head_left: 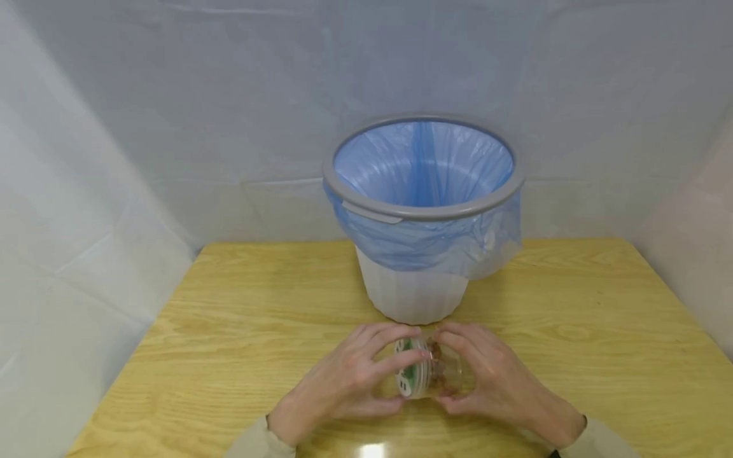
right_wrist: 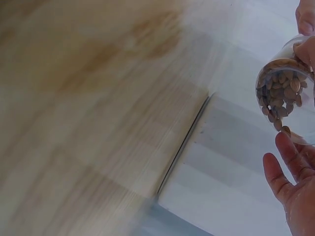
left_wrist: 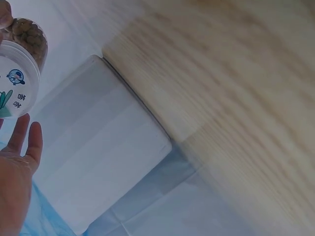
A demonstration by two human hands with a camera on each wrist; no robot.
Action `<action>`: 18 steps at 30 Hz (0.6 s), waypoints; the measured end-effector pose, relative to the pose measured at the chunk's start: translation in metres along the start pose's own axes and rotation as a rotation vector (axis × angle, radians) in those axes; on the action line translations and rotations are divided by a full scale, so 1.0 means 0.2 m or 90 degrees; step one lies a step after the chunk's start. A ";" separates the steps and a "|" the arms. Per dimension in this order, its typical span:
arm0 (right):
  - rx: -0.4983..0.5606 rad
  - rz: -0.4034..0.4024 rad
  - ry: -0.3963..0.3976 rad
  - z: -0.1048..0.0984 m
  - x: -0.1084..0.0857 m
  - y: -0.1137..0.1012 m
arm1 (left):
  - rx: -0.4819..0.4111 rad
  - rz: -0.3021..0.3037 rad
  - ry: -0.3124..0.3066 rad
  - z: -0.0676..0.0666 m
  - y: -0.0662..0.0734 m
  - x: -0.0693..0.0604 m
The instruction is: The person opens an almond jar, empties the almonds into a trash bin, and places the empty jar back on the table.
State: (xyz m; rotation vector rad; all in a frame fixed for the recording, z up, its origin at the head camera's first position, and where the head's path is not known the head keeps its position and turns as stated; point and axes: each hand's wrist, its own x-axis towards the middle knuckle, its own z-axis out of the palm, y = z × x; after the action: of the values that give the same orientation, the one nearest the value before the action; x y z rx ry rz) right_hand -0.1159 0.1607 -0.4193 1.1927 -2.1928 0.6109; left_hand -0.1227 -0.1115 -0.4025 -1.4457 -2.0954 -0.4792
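Note:
A clear plastic jar (head_left: 448, 374) of brown nuts lies tipped on its side between both hands, in front of the bin. Its pale lid (left_wrist: 18, 81), printed with green leaves and a small blue figure, faces left. My left hand (head_left: 356, 374) holds the lid end, fingers over the top and thumb below. Round the body and base my right hand (head_left: 491, 375) grips from the other side. Nuts (right_wrist: 280, 93) are heaped along one wall inside the jar in the right wrist view. Whether the jar touches the table is unclear.
Just beyond the hands stands a white ribbed bin (head_left: 415, 298) with a grey rim (head_left: 435, 212). A blue plastic bag (head_left: 395, 245) lines it and hangs over the outside. Pale sheeting (head_left: 240, 114) surrounds the wooden table (head_left: 246, 312) at the back and sides.

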 end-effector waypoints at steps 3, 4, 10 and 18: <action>-0.002 -0.001 0.001 0.00 0.00 0.00 | -0.014 -0.012 0.013 0.00 0.00 0.00; -0.003 -0.001 0.001 0.00 0.00 0.00 | -0.019 -0.017 0.016 0.00 0.00 0.00; -0.005 0.006 -0.005 0.00 0.00 -0.01 | -0.045 -0.067 0.012 0.00 0.02 -0.01; -0.007 -0.005 0.006 0.00 0.01 0.00 | -0.100 -0.137 0.002 -0.01 0.04 -0.01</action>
State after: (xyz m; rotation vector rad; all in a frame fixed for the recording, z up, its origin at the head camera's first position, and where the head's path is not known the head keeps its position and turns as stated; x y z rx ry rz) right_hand -0.1162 0.1593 -0.4183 1.1905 -2.1791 0.5994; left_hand -0.1137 -0.1109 -0.4027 -1.3069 -2.2646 -0.7437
